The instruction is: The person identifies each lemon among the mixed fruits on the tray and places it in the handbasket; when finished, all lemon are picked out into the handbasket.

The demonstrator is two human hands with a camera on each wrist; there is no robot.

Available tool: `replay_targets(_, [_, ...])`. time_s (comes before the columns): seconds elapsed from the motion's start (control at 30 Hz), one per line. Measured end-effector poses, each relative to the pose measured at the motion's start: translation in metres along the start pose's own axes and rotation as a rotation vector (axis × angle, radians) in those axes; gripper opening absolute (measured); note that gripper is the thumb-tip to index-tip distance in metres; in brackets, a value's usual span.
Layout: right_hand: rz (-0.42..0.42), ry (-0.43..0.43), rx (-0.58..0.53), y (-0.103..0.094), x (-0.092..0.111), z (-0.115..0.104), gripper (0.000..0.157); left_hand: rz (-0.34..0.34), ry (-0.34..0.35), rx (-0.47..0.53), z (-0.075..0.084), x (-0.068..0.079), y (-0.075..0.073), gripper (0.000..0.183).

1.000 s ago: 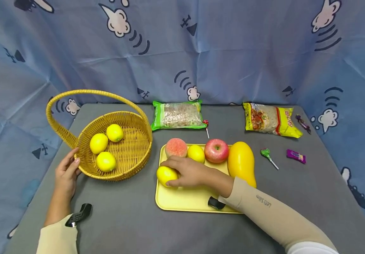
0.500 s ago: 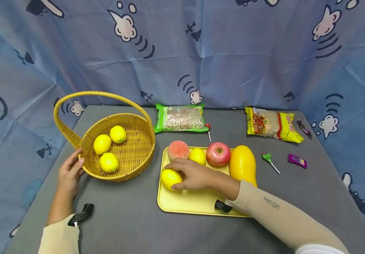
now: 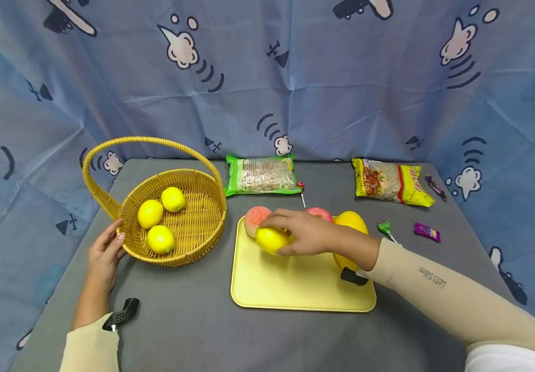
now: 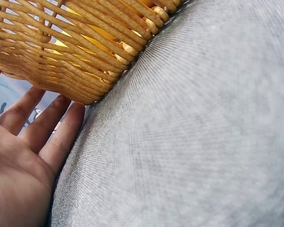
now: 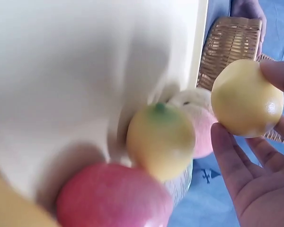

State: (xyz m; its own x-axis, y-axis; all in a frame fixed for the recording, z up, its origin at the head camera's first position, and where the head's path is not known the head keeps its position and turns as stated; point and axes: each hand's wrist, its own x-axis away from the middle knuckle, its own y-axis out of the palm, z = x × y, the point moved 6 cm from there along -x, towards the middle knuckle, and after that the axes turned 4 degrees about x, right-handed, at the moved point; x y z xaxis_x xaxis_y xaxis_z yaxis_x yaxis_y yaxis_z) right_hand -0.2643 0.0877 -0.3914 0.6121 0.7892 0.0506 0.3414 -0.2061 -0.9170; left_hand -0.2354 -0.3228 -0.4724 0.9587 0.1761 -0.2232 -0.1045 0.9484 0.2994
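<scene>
My right hand [image 3: 302,232] grips a yellow lemon [image 3: 271,240] above the pale yellow tray [image 3: 295,289]. Beside the held fruit lies a peach [image 3: 254,219]; an apple [image 3: 319,213] and a big yellow mango-like fruit [image 3: 352,222] are partly hidden by the hand and forearm. A second lemon [image 5: 161,142] between peach and apple shows only in the right wrist view. My left hand [image 3: 103,256] touches the outer side of the wicker basket [image 3: 204,212], fingers nearly straight against the weave [image 4: 71,71] in the left wrist view. Three lemons [image 3: 161,239] sit inside the basket.
Behind the tray lie a green-edged packet [image 3: 267,175], a red lollipop [image 3: 301,187] and a yellow noodle packet [image 3: 390,182]. To the right are a green lollipop [image 3: 385,228], a purple candy [image 3: 427,232] and a dark-wrapped candy [image 3: 436,187]. The basket's tall handle [image 3: 155,139] arches upward.
My right hand has lifted the lemon from the tray's left side and carried it rightward and farther back, now overlapping the other lemon and the apple. The left hand stays at the basket.
</scene>
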Motion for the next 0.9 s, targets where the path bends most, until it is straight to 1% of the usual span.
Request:
replay_targets(0.2, [0.027,0.009,0.056,-0.016,0.015,0.008,0.056,0.004,-0.005,-0.001,-0.002,0.002,-0.001,0.039])
replay_targets(0.3, [0.051,0.031,0.063,-0.027,0.021,0.015,0.056,0.016,-0.017,-0.011,-0.004,0.002,-0.002,0.04])
replay_targets(0.4, [0.083,0.072,0.062,-0.04,0.023,0.024,0.057,0.029,-0.031,-0.022,-0.005,0.002,-0.003,0.041])
replay_targets(0.5, [0.129,0.095,0.058,-0.053,0.021,0.029,0.058,0.038,-0.042,-0.028,-0.005,0.001,-0.004,0.041])
replay_targets(0.63, [0.197,0.063,0.027,-0.067,0.008,0.025,0.06,0.048,-0.054,-0.031,-0.004,-0.001,-0.005,0.041])
replay_targets(0.73, [0.249,0.026,-0.043,-0.074,-0.008,0.017,0.061,0.048,-0.059,-0.026,-0.003,-0.001,-0.004,0.041])
replay_targets(0.83, [0.289,0.003,-0.116,-0.074,-0.027,0.005,0.062,0.037,-0.059,-0.035,-0.003,0.001,-0.003,0.041])
replay_targets(0.9, [0.294,0.0,-0.162,-0.068,-0.042,-0.006,0.062,0.034,-0.06,-0.046,-0.002,0.002,-0.001,0.042])
